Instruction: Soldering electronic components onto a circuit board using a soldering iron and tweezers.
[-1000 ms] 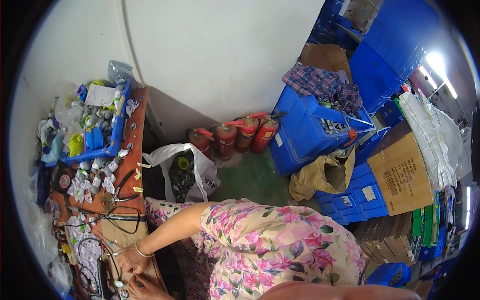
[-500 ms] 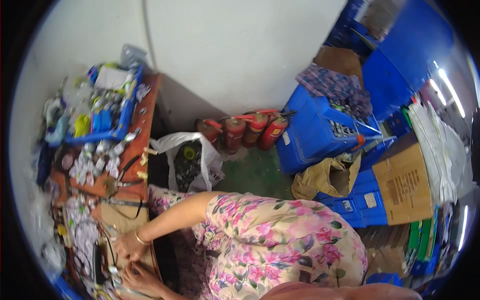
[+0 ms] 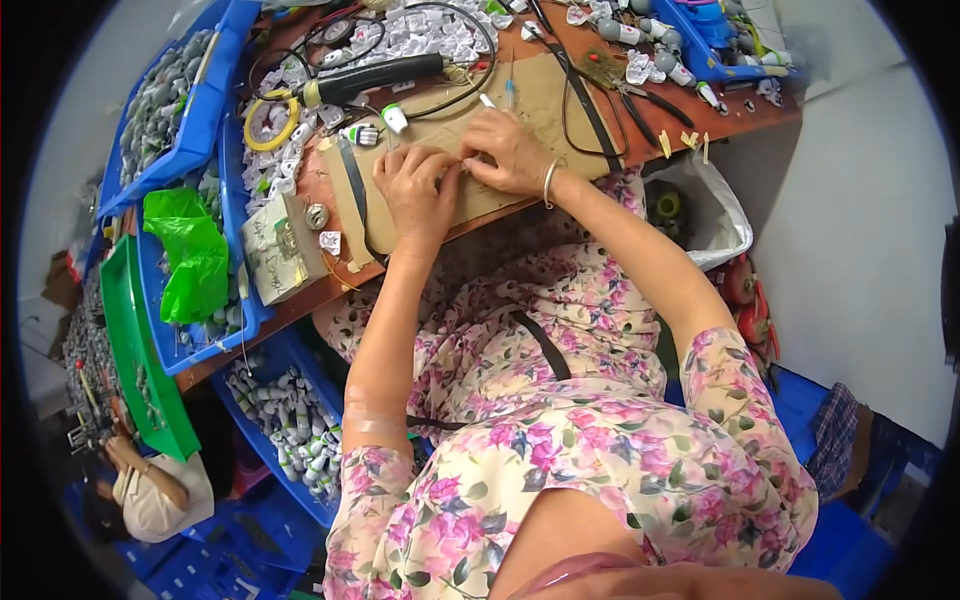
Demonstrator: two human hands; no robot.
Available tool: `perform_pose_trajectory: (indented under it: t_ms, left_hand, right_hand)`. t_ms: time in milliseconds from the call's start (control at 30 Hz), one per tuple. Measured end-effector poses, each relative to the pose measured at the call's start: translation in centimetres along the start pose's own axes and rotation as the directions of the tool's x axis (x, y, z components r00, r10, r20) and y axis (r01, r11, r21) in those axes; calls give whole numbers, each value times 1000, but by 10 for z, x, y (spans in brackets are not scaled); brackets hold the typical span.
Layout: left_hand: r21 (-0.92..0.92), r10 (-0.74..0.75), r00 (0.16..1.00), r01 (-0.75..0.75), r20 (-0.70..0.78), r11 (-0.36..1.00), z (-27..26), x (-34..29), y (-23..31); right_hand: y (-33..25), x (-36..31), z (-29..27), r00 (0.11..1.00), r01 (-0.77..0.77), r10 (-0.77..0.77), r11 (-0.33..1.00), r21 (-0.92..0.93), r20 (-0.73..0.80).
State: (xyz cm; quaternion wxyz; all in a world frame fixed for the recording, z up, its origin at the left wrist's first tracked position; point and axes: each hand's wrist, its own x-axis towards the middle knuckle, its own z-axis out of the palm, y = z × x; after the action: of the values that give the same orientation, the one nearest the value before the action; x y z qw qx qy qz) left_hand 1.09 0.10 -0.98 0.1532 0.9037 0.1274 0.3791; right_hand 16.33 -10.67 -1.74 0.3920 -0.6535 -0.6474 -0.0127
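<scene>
My left hand (image 3: 418,192) and my right hand (image 3: 508,150) meet fingertip to fingertip over a brown cardboard sheet (image 3: 480,210) on the bench. Both are closed in a pinch. Whatever lies between the fingers is too small and hidden to make out. A bangle circles my right wrist. Just beyond my left hand lie a white-and-green plastic piece (image 3: 395,118) and a similar ribbed piece (image 3: 362,133). Farther back rests a black rod-shaped tool (image 3: 380,77). A thin blue-tipped stick (image 3: 510,92) lies beyond my right hand.
White plastic parts (image 3: 420,35) cover the bench's back. Pliers (image 3: 645,105) lie right, yellow tape (image 3: 270,120) left. A small box (image 3: 280,250) stands near the left edge, beside blue bins (image 3: 165,110) and a green tray (image 3: 140,350). Another person (image 3: 160,495) sits at far left.
The view has swung left, bringing the bench from the left edge to the upper middle. My hands remain close together over the cardboard, fingertips now meeting.
</scene>
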Motion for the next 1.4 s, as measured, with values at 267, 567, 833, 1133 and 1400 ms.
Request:
perform_pose_trajectory:
  t_ms: [267,567,833,1133,1400]
  left_hand:
    - [-3,-18,1000,18,17,1000,-3,2,-6]
    - [32,-15,999,15,28,999,-2,1,-4]
    - [35,-33,998,31,47,999,0,-1,-4]
    - [71,-57,997,53,51,996,1,0,-2]
    - [56,-53,998,50,46,997,1,-1,-3]
  right_hand:
    - [-2,4,3,999,-37,37,999,-10,1]
    - [-1,2,3,998,-36,35,999,-21,-54]
    - [-2,1,3,998,-25,23,999,-39,-56]
    - [-1,1,3,998,-29,26,999,-40,-53]
    - [-3,1,3,996,-14,8,998,-63,-91]
